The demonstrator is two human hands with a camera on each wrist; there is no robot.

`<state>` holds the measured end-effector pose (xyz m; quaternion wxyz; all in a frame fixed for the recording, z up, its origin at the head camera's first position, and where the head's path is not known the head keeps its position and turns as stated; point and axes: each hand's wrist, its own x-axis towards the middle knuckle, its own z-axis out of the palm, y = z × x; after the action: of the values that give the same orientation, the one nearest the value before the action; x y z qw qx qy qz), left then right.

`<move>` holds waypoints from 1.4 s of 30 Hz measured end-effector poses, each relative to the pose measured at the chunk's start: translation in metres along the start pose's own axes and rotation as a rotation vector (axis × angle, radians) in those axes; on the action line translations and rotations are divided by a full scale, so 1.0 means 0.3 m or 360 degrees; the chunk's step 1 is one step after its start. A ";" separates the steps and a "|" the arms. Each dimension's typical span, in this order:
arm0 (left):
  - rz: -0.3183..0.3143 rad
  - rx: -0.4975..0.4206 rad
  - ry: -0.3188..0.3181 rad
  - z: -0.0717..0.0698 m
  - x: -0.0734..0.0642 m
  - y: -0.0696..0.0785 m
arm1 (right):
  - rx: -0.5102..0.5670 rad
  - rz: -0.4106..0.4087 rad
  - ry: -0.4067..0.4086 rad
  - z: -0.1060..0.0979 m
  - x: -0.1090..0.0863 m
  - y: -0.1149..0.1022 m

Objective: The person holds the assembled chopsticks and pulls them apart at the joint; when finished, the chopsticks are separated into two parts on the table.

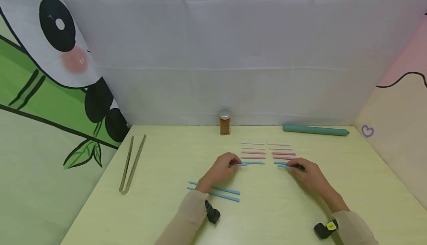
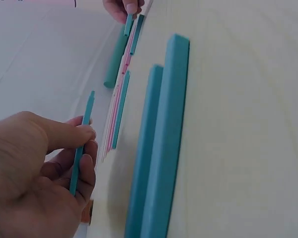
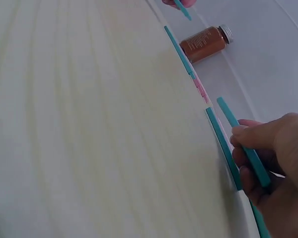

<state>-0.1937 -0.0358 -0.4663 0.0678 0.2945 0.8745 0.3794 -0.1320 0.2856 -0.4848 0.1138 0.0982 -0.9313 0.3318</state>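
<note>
My left hand (image 1: 221,167) pinches a short blue stick (image 2: 88,110) with a narrowed tip between thumb and fingers. It is just in front of a blue stick (image 1: 255,162) lying on the table. My right hand (image 1: 308,174) pinches another short blue stick (image 3: 256,166), held near a blue stick (image 3: 222,146) on the tabletop. Beyond the hands, pink sticks (image 1: 253,152) and thin pale sticks (image 1: 252,143) lie in two columns of parallel rows. Under my left forearm are two longer blue sticks (image 1: 227,190), partly hidden by it.
Metal tongs (image 1: 131,167) lie at the left of the table. Against the back wall stands a small brown jar (image 1: 225,124) with a silver lid. A green rod-shaped object (image 1: 315,130) lies at the back right. Printed cloth walls border the table on three sides.
</note>
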 end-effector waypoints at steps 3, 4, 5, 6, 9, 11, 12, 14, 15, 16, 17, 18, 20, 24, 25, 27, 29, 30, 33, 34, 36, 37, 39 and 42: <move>0.0005 0.0025 -0.0019 0.042 0.024 0.036 | 0.0030 0.0020 -0.0027 0.008 0.005 0.005; 0.0007 0.0036 -0.0017 0.055 0.031 0.044 | 0.0037 0.0023 -0.0036 0.012 0.007 0.006; 0.0001 0.0044 -0.0013 0.067 0.037 0.052 | 0.0049 0.0026 -0.0046 0.015 0.008 0.007; -0.0003 0.0052 -0.0005 0.080 0.044 0.056 | 0.0056 0.0025 -0.0053 0.017 0.009 0.006; -0.0023 0.0051 0.0024 0.110 0.062 0.064 | 0.0063 0.0004 -0.0050 0.026 0.012 0.008; -0.0045 0.0030 0.0036 0.122 0.071 0.066 | 0.0054 -0.0020 -0.0033 0.031 0.013 0.011; -0.0053 0.0031 0.0046 0.129 0.075 0.066 | 0.0050 -0.0033 -0.0023 0.033 0.014 0.012; -0.0065 0.0038 0.0057 0.137 0.080 0.068 | 0.0042 -0.0050 -0.0020 0.034 0.014 0.015; -0.0074 0.0046 0.0061 0.139 0.082 0.070 | 0.0039 -0.0047 -0.0027 0.033 0.015 0.016; -0.0084 0.0049 0.0066 0.142 0.082 0.071 | 0.0038 -0.0042 -0.0035 0.033 0.016 0.017; -0.0088 0.0059 0.0073 0.145 0.083 0.072 | 0.0041 -0.0037 -0.0044 0.031 0.017 0.017; -0.0092 0.0065 0.0080 0.148 0.083 0.073 | 0.0040 -0.0030 -0.0056 0.030 0.018 0.018; -0.0105 0.0066 0.0091 0.152 0.082 0.074 | 0.0038 -0.0006 -0.0081 0.027 0.019 0.018; -0.0106 0.0088 0.0125 0.164 0.081 0.072 | 0.0033 -0.0012 -0.0064 0.027 0.020 0.015; -0.0105 0.0095 0.0132 0.167 0.082 0.073 | 0.0029 -0.0024 -0.0050 0.028 0.020 0.014; -0.0114 0.0116 0.0142 0.172 0.082 0.078 | 0.0011 -0.0063 -0.0015 0.032 0.020 0.013; -0.0125 0.0131 0.0147 0.176 0.083 0.084 | -0.0009 -0.0115 0.0022 0.036 0.019 0.016; -0.0131 0.0137 0.0147 0.178 0.083 0.086 | -0.0018 -0.0134 0.0036 0.037 0.019 0.017; -0.0149 0.0150 0.0149 0.184 0.083 0.093 | -0.0031 -0.0171 0.0062 0.040 0.017 0.022; -0.0148 0.0152 0.0152 0.185 0.083 0.094 | -0.0033 -0.0177 0.0067 0.041 0.016 0.024; -0.0133 0.0160 0.0160 0.186 0.082 0.097 | -0.0038 -0.0189 0.0074 0.042 0.015 0.027; -0.0125 0.0163 0.0161 0.186 0.080 0.098 | -0.0036 -0.0194 0.0077 0.044 0.014 0.028; -0.0106 0.0169 0.0166 0.186 0.078 0.099 | -0.0035 -0.0203 0.0082 0.046 0.013 0.028; -0.0083 0.0186 0.0171 0.185 0.073 0.100 | -0.0047 -0.0209 0.0083 0.047 0.009 0.025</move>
<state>-0.1787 0.0274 -0.4819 0.0135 0.2543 0.9048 0.3412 -0.1385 0.2821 -0.4991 0.1610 0.1487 -0.9243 0.3124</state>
